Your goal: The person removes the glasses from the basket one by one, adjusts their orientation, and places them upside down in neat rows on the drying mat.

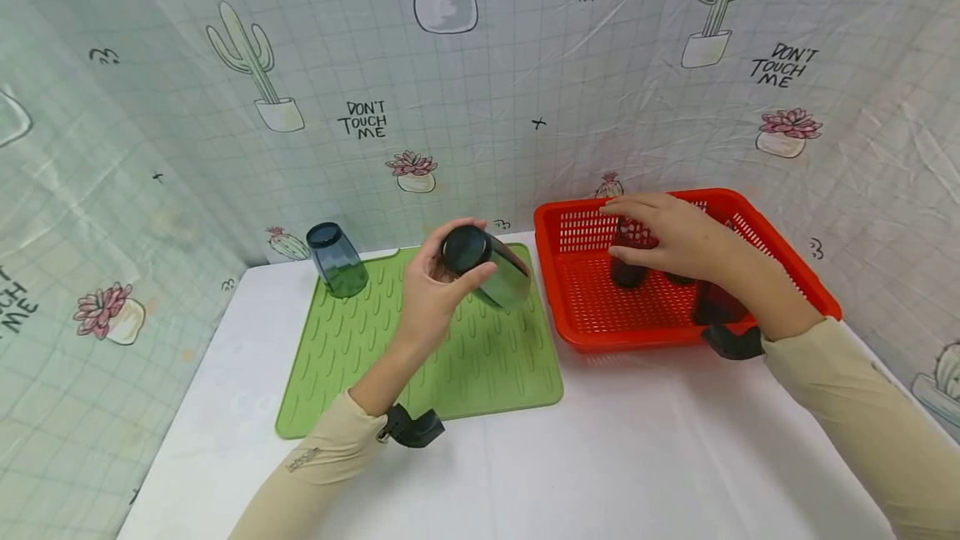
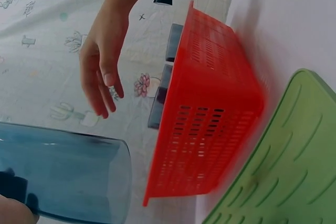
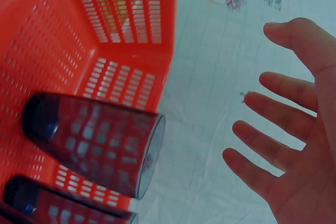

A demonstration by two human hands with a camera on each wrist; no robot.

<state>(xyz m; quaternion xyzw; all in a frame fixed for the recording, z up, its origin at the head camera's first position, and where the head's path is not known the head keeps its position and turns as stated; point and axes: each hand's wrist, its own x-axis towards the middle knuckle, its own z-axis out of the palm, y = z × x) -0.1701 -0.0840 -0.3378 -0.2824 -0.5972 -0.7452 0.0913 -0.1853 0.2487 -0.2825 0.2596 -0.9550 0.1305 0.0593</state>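
Note:
My left hand (image 1: 429, 294) grips a bluish clear drinking glass (image 1: 510, 277) above the green ribbed mat (image 1: 480, 377). The glass is tilted, its dark base turned up toward my head. To the right, my right hand (image 1: 686, 240) hovers over the red plastic basket (image 1: 588, 307), fingers spread and holding nothing. Glasses stand inside the basket, mouths up; in the right wrist view one glass (image 3: 94, 142) is apart from the fingers. My hand and forearm partly hide these glasses in the head view.
Another glass (image 1: 339, 261) stands upside down at the mat's back left corner. Behind everything hangs a cloth (image 1: 487, 107) printed with cacti, close to the mat and basket. A white cloth (image 1: 570, 457) covers the table in front.

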